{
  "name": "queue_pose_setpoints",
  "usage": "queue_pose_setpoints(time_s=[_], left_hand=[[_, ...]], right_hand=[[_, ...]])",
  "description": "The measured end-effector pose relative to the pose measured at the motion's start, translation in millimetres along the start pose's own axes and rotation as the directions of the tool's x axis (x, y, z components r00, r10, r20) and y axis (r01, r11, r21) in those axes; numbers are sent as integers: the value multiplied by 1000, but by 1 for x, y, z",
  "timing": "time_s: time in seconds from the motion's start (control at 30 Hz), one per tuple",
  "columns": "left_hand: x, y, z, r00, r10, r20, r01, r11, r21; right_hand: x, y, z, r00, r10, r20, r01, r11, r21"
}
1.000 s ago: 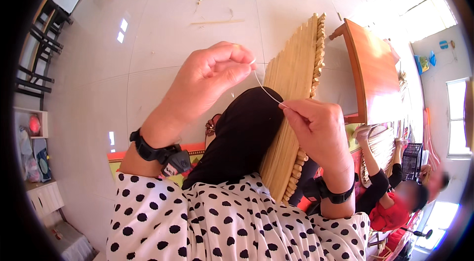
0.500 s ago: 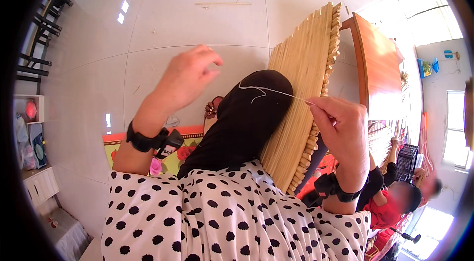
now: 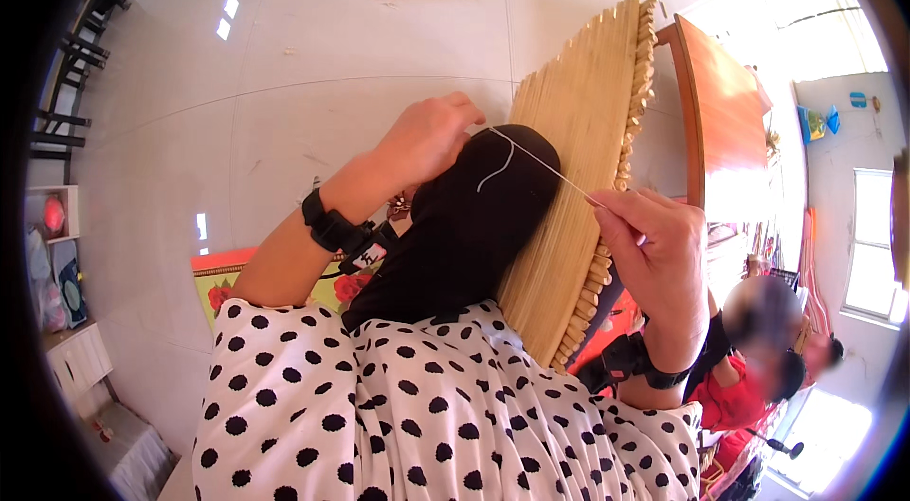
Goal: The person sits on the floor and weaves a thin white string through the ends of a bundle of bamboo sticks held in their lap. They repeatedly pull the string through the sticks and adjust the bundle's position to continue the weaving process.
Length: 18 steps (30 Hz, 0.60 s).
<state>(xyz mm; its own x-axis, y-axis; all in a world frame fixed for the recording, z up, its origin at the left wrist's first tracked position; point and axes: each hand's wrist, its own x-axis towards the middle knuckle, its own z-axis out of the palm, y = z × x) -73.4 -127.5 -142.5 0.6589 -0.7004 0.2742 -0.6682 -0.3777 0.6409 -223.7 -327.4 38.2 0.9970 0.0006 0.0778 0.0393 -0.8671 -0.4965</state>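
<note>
My left hand [image 3: 431, 136] is closed at one end of a thin white thread [image 3: 555, 171], over my black-clad knee [image 3: 493, 207]. Its fingertips pinch the thread. My right hand [image 3: 654, 255] holds the thread between thumb and forefinger, so that it runs nearly straight from hand to hand, with a loose length drooping on the dark cloth. Alongside the knee lies a long mat of pale wooden strips [image 3: 578, 93] with lumpy rod ends along one edge, just under the right fingertips. Both wrists wear black straps.
A reddish wooden table [image 3: 720, 112] stands at the right. Two co-workers in red [image 3: 730, 397] sit below it, near sticks. Dark chairs [image 3: 71, 93] and a white shelf [image 3: 52, 217] line the left. A flowered mat [image 3: 213, 292] lies under me; scraps dot the floor [image 3: 313, 27].
My left hand let go of the thread and drew back leftward, then came right again and closed on it. My right hand has moved a little to the right, still pinching the thread.
</note>
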Motion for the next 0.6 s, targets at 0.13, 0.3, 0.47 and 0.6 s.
queue_pose_setpoints(time_s=[0.13,0.3,0.47,0.6], left_hand=[[9,-10,10,999,30,-38,-32,999,-41],[19,-16,7,996,66,60,-59,992,-110],[18,-7,-6,992,-95,77,103,990,-97],[15,11,-25,961,-272,59,239,700,-673]], right_hand=[[0,2,-2,998,-61,19,61,997,-45],[-2,0,-2,998,-62,-2,62,997,-46],[-6,-5,-1,997,-81,-4,81,995,-57],[-17,-14,-2,967,-246,65,247,969,-8]])
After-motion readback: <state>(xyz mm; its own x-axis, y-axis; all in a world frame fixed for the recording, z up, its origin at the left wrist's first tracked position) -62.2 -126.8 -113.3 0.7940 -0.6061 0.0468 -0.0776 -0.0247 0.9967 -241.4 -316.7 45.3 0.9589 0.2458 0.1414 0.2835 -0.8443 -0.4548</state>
